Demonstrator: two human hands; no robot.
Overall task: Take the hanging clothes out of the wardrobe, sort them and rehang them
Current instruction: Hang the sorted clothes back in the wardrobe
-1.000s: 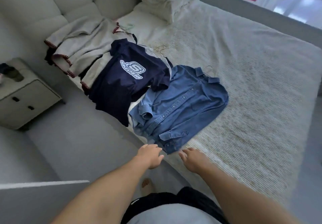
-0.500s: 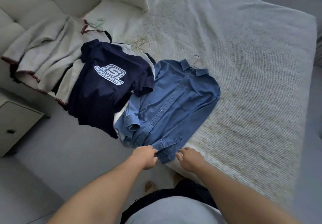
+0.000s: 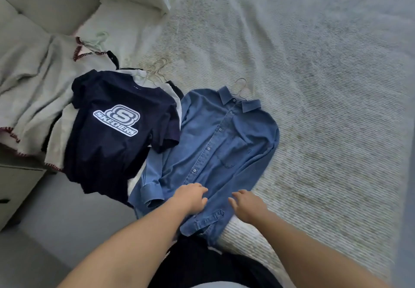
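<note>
Sorting underway: denim shirt (image 3: 220, 153) lies buttoned, flat on the bed (image 3: 325, 85), hanger hook at its collar. Left hand (image 3: 193, 198) and right hand (image 3: 247, 204) rest on its lower front, fingers loosely spread, gripping nothing. Next, likely, a smoothing or lifting move.

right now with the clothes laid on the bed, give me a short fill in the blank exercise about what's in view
1. Both hands, the left hand and the right hand, rest on the lower part of the ____ shirt.
2. The navy t-shirt bears the printed word ____.
3. A wire hanger sticks out at the denim shirt's ____.
4. The clothes lie on a ____.

Missing words: denim; SKECHERS; collar; bed
</note>
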